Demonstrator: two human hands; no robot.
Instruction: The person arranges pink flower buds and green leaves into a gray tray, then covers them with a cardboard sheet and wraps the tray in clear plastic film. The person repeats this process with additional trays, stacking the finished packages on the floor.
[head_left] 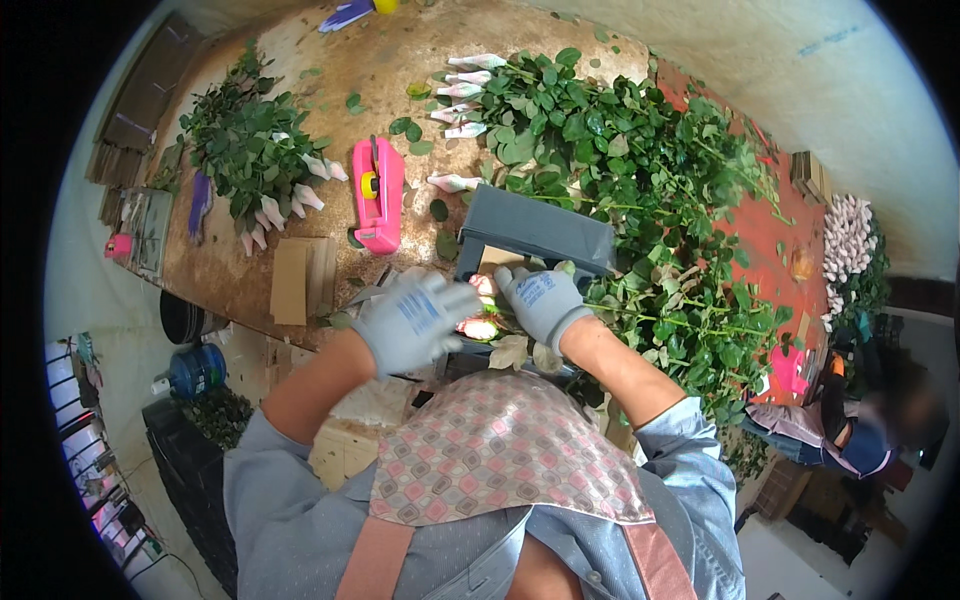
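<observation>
Both hands wear grey gloves. My left hand is slightly blurred, its fingers apart, just left of several pink-and-cream rose heads. My right hand is on the right side of these roses, its fingers curled and pointing at them; what they hold is hidden. Behind the roses stands a dark grey box-shaped stand, with a piece of brown cardboard at its opening. Rose leaves show below my right hand.
A pink tape dispenser stands left of the stand. Cardboard sheets lie near the table edge. Wrapped roses lie at left, more leafy stems at right. Purple gloves lie far left. Another person is at right.
</observation>
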